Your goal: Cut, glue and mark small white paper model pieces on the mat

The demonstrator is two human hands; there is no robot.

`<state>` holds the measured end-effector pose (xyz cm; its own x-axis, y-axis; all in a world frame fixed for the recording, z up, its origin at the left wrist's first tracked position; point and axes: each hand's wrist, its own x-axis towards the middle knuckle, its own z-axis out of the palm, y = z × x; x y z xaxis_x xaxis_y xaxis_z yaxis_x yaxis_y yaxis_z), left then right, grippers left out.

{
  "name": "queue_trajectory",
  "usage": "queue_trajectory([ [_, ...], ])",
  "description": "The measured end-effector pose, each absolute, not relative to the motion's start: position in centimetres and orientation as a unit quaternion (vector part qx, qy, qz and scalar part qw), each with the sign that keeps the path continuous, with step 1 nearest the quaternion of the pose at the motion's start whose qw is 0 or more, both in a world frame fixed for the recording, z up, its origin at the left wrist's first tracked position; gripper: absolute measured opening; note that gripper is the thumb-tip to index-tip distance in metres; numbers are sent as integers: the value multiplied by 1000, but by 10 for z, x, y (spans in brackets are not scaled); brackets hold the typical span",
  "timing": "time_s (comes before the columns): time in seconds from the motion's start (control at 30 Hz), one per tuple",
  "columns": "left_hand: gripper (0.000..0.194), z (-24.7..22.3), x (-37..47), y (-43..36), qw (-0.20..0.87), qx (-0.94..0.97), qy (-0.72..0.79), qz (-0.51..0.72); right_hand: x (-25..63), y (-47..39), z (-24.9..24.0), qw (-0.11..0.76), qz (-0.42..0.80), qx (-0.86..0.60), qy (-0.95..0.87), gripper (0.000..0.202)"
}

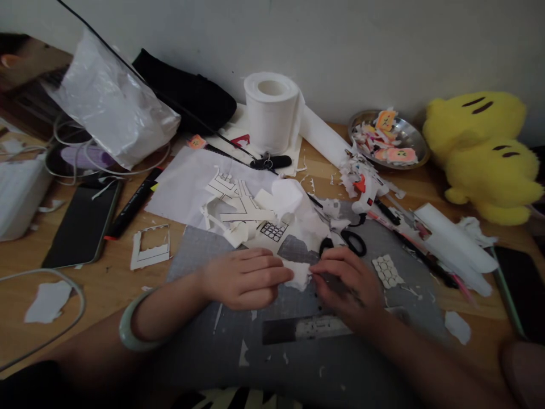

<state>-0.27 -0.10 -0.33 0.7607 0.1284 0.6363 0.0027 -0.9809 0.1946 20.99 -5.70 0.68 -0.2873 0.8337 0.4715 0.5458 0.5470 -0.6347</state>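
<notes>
Between my two hands a small white piece of paper [298, 275] with ragged edges is held above the grey mat [221, 363]. My left hand [247, 279] is closed on its left side, wearing a pale bangle at the wrist. At the right edge, the fingertips of my right hand [347, 284] pinch the same piece. Just beyond lie cut paper scraps [244, 207] with black outlines, and a pair of scissors [355, 243], partly covered by paper. A ruler [302, 329] rests on the mat below my hands. Right of my right hand is a paper cutout [387, 271] with drawn circles.
A toilet roll [272, 113] stands at the back. Nearby are a metal bowl [421, 142] of paper bits, yellow plush toys [489, 165], a phone [83, 224], a black marker [133, 204] and a plastic bag [114, 96]. A second phone [522, 284] lies at right.
</notes>
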Motion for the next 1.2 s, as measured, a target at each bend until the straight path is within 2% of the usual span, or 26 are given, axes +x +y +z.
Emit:
queue_trajectory([
  [0.1,26,-4,-4,-1,113,931,42,345,211,-57,6,401,191,-447,-777,11],
  [0.3,27,-4,-5,-2,150,931,79,324,210,-58,6,399,202,-446,-775,13],
  [0.43,26,-2,-6,-1,152,932,82,320,211,-59,2,407,236,-460,-753,24],
  [0.57,22,3,-7,-1,152,932,72,320,210,-58,1,403,306,-492,-709,30],
  [0.7,21,6,-5,0,141,929,48,338,206,-56,7,352,466,-542,-605,8],
  [0.8,20,6,-4,-1,113,929,29,350,202,-55,9,271,621,-558,-479,25],
  [0.87,18,4,-4,-2,79,930,6,359,200,-54,9,243,678,-551,-421,27],
  [1.0,18,2,-3,-2,38,931,-17,362,200,-52,7,247,713,-529,-389,17],
  [1.2,13,-4,-4,0,83,925,95,359,201,-53,5,285,712,-503,-398,16],
])
